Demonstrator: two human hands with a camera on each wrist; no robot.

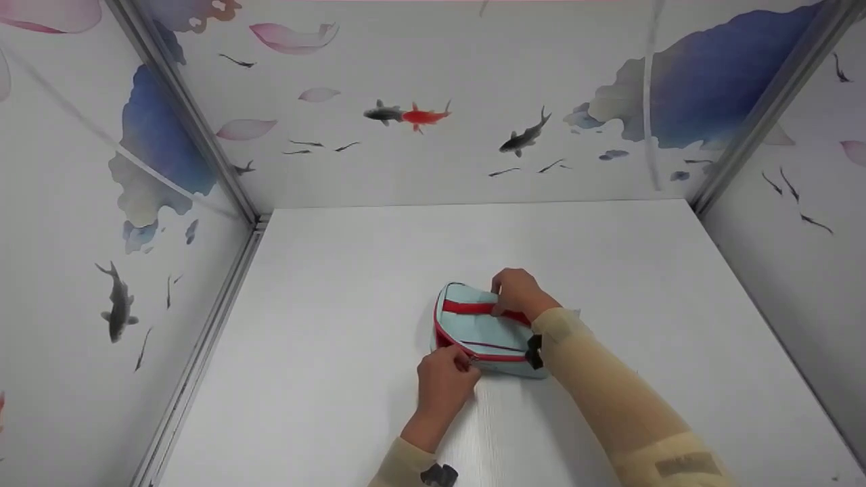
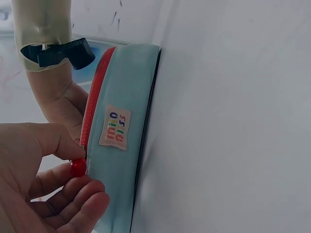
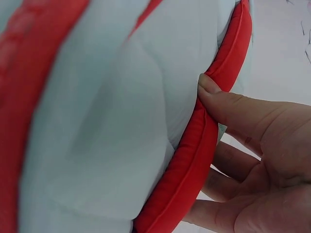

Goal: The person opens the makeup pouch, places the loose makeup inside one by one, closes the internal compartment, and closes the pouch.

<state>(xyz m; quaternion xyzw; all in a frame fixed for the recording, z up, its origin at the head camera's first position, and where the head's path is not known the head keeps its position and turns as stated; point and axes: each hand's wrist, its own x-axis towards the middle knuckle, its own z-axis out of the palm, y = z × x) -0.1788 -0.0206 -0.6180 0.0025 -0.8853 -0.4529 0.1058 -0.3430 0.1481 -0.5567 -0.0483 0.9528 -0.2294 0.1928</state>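
Note:
A light blue zippered bag (image 1: pixel 484 331) with red trim lies on the white table, its handle side facing up. My left hand (image 1: pixel 446 382) is at the bag's near left edge. In the left wrist view its thumb and forefinger pinch the red bead-like zipper pull (image 2: pixel 78 167) beside the red zipper (image 2: pixel 97 97). My right hand (image 1: pixel 521 294) is on the bag's far side and grips the red handle (image 3: pixel 192 150), thumb on one side and fingers behind it. A small label (image 2: pixel 115 127) with coloured letters shows on the bag's side wall.
The white table (image 1: pixel 325 325) spreads around the bag. Upright panels printed with fish and petals enclose it, including the back wall (image 1: pixel 460 169). Metal frame strips (image 1: pixel 203 365) run along the sides. Black straps (image 1: pixel 440 475) sit on both wrists over beige sleeves.

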